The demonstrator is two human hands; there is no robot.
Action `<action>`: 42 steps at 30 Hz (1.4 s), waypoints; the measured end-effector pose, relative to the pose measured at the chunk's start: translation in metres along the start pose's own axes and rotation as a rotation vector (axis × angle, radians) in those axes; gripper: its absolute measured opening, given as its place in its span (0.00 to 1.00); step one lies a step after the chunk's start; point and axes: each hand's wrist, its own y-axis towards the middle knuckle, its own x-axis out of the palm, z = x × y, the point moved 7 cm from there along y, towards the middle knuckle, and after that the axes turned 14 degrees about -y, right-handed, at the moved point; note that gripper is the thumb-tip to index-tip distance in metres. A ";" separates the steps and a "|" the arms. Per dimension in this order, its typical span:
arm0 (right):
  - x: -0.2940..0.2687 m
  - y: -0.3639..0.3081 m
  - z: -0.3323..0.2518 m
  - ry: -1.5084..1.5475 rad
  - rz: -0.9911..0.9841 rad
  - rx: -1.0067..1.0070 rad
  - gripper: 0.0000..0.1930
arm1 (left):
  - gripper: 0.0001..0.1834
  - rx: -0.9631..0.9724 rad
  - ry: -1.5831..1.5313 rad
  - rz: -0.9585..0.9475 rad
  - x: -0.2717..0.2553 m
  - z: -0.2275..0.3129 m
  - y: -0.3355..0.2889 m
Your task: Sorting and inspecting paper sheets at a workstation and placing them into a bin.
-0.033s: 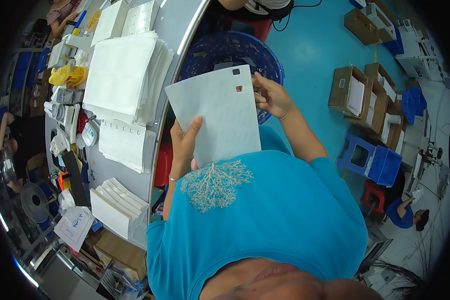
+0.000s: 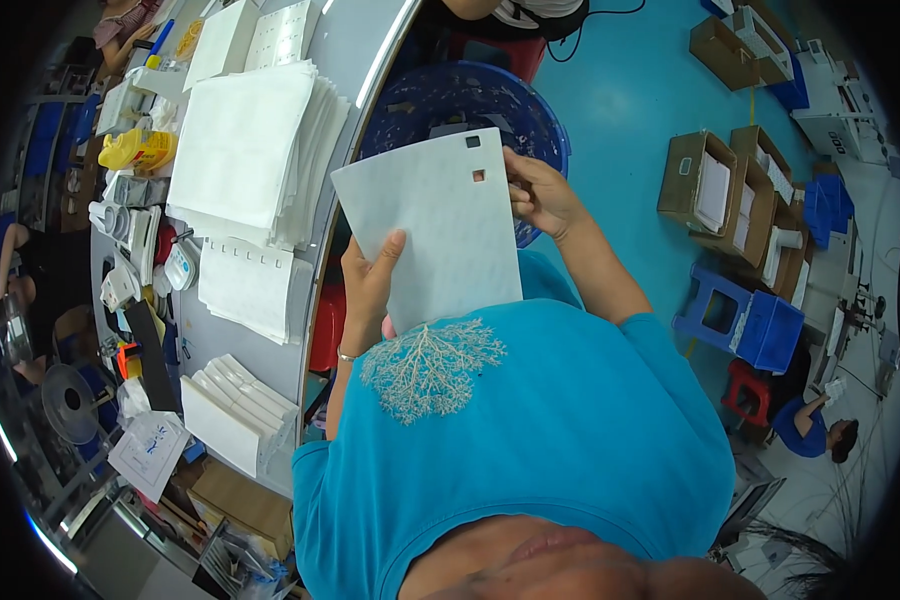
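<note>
A thin white sheet [image 2: 440, 220] with two small square holes near its upper right corner is held up in front of my chest. My left hand [image 2: 372, 285] grips its lower left side, thumb flat on the front and the other fingers behind. At the upper right edge is my right hand [image 2: 545, 195], its fingers bent and closed, their tips partly hidden behind the sheet. Skin colour shows through the lower hole. Beyond and beneath the sheet stands a round blue tub [image 2: 530, 100] with bits of scrap in it.
On the grey table [image 2: 335, 30] to my left lie a thick stack of white sheets [image 2: 235, 150], smaller notched sheets [image 2: 245, 290] and bundled white pieces [image 2: 235, 410]. A yellow bottle [image 2: 138, 150] stands farther left. Cardboard boxes [image 2: 685, 180] and a blue stool [image 2: 715, 305] are at right.
</note>
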 end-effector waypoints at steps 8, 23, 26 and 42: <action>0.011 0.002 0.032 -0.480 0.275 0.145 0.10 | 0.24 -0.038 -0.032 -0.035 -0.019 0.011 0.002; 0.045 0.002 0.038 -0.899 0.345 -0.295 0.10 | 0.22 -0.009 0.047 -0.090 -0.044 0.034 0.007; 0.047 0.000 0.043 -1.098 0.497 -0.291 0.09 | 0.22 0.036 0.117 -0.115 -0.044 0.038 0.002; 0.034 0.011 0.070 -0.163 0.108 0.080 0.12 | 0.24 -0.020 -0.149 -0.026 -0.063 0.007 0.007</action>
